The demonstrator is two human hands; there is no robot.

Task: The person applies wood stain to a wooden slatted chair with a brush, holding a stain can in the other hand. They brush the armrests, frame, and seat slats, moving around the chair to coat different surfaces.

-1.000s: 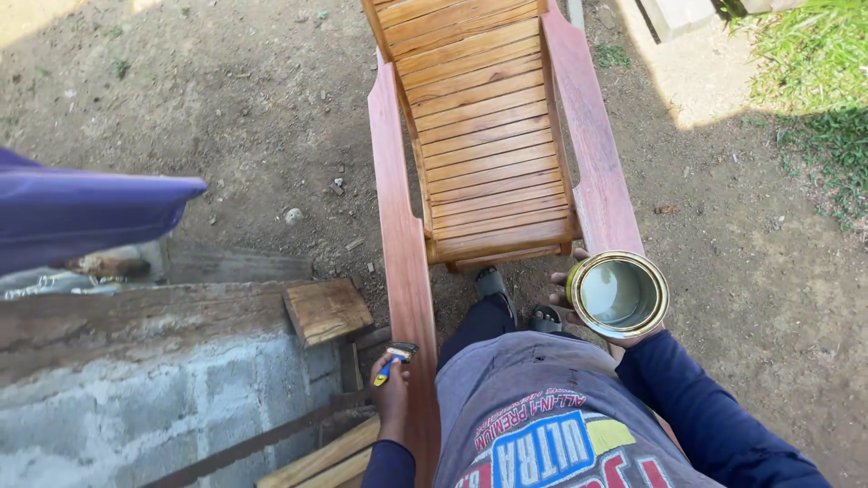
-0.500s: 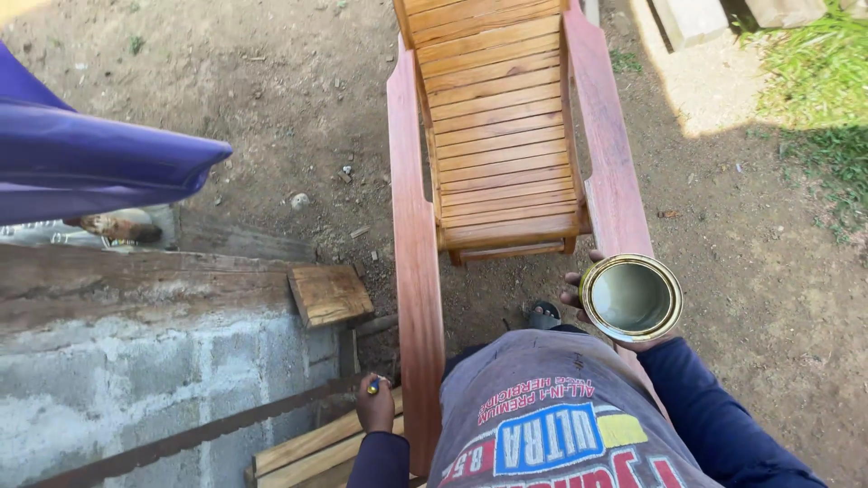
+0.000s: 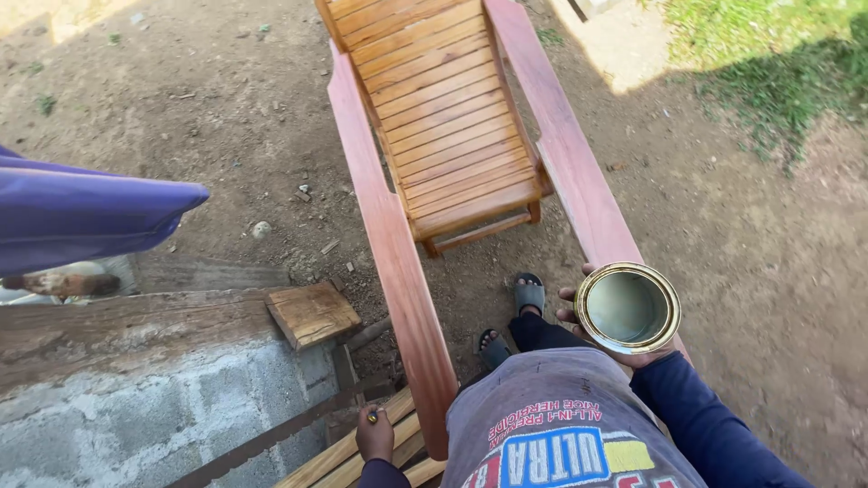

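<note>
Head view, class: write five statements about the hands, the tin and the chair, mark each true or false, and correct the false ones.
1. The right hand holds an open round tin. True.
2. The tin stands on the ground. False: it is held up beside the chair's arm.
3. The left hand is closed around a small tool, low beside the chair's left arm. True.
4. The chair has a seat of wooden slats. True.
5. The chair stands on grass. False: it stands on bare dirt; grass lies off in the far corner.
</note>
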